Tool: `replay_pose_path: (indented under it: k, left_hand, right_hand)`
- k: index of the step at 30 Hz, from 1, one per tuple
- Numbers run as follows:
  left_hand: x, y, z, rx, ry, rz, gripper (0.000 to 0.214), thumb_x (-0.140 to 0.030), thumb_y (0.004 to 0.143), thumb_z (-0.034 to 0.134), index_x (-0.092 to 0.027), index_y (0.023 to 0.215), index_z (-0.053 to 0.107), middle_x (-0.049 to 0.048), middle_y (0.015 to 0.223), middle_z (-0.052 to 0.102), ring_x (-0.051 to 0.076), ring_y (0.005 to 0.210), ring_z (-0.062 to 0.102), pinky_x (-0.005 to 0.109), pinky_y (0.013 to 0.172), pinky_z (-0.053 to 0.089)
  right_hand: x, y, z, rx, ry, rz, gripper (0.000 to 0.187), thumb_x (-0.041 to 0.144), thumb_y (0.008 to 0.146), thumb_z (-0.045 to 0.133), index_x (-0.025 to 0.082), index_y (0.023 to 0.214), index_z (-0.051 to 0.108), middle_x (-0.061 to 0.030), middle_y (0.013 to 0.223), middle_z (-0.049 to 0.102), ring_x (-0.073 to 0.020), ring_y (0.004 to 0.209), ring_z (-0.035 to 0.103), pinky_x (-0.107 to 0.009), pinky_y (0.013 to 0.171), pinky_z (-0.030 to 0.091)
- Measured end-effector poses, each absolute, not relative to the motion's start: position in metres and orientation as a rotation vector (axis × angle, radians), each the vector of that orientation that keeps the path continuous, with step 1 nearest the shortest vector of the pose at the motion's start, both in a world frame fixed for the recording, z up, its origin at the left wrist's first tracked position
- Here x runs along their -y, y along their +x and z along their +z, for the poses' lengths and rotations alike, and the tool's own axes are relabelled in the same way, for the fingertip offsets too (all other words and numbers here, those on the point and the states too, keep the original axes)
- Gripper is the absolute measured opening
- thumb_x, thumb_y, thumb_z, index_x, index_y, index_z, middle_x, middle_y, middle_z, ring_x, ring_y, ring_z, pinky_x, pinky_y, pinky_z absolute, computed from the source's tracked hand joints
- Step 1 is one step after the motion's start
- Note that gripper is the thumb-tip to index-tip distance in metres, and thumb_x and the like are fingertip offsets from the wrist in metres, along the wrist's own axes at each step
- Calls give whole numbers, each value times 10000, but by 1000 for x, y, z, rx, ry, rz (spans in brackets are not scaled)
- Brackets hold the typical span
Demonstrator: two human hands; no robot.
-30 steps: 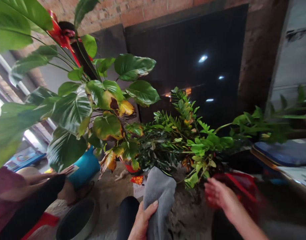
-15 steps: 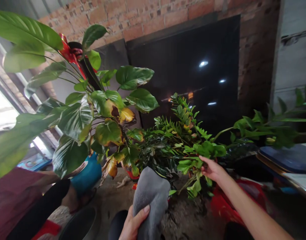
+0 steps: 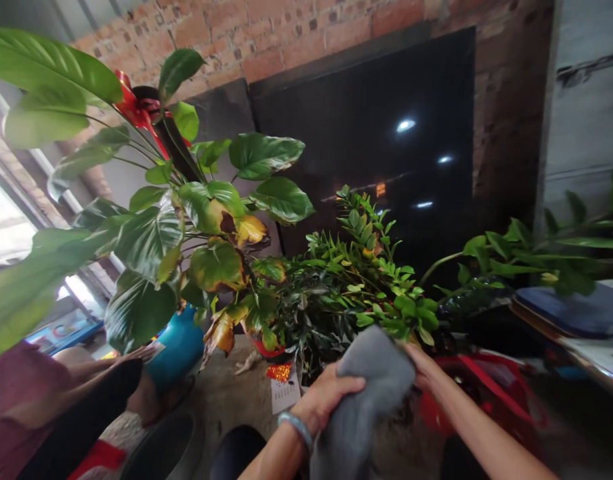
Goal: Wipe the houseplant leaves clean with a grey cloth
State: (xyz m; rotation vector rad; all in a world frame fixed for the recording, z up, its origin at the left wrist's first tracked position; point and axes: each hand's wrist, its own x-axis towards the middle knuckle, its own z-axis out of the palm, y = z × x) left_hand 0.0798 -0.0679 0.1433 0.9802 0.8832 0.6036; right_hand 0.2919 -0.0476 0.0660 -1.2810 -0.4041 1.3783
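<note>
My left hand [image 3: 323,399] is closed on a grey cloth [image 3: 369,393] and presses it up against the lower fronds of a small-leaved green plant [image 3: 366,287]. My right hand [image 3: 420,365] reaches in from the right and lies behind the cloth, under the same fronds; its fingers are hidden by cloth and leaves. A blue band sits on my left wrist. A big-leaved plant [image 3: 186,227] with some yellowed leaves stands to the left in a blue pot [image 3: 179,343].
Another person sits at the lower left, an arm [image 3: 86,383] stretched toward the blue pot. A dark metal bowl [image 3: 161,447] lies on the floor. A red basket [image 3: 479,393] is at the right, a large black panel [image 3: 381,133] against the brick wall behind.
My left hand has carried the cloth up and right to the small-leaved plant. My right hand has dropped from the fronds to behind the cloth.
</note>
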Motion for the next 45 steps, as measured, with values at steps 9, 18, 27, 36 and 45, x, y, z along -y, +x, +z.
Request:
replay_pose_path:
  k: [9, 18, 27, 36, 45]
  left_hand:
    - [20, 81, 222, -797, 1056, 1072, 632, -393, 462, 896, -144, 1019, 731, 58, 834, 764, 201, 675, 665, 302, 663, 540]
    - [30, 67, 181, -940, 1258, 626, 331, -223, 566, 765, -171, 893, 780, 29, 789, 774, 215, 704, 676, 316, 712, 527]
    - [16, 107, 185, -965, 1012, 914, 322, -224, 555, 785, -146, 865, 752, 34, 679, 746, 200, 601, 645, 309, 624, 528]
    - [23, 46, 196, -999, 1186, 893, 272, -200, 617, 739, -121, 877, 753, 27, 717, 753, 194, 637, 666, 291, 662, 515]
    - [31, 65, 140, -1151, 990, 800, 205, -236, 549, 803, -169, 732, 738, 35, 607, 718, 219, 599, 659, 324, 621, 522]
  right_hand:
    - [48, 298, 88, 254, -1286, 1349, 174, 196, 793, 686, 204, 658, 577, 39, 440, 576, -103, 356, 522, -175, 332, 364]
    - [65, 302, 84, 219, -1299, 1312, 162, 140, 747, 709, 201, 647, 597, 42, 416, 571, -109, 318, 503, -174, 290, 360]
    - [54, 292, 86, 231, -1256, 1272, 192, 166, 695, 764, 213, 647, 583, 43, 440, 584, -128, 363, 556, -197, 343, 421]
    - [76, 297, 90, 190, -1303, 1240, 201, 113, 745, 700, 207, 655, 547, 54, 417, 570, -106, 305, 499, -180, 281, 379]
    - [62, 286, 87, 199, -1289, 1260, 241, 157, 698, 769, 221, 669, 538, 62, 416, 562, -129, 318, 535, -210, 310, 443]
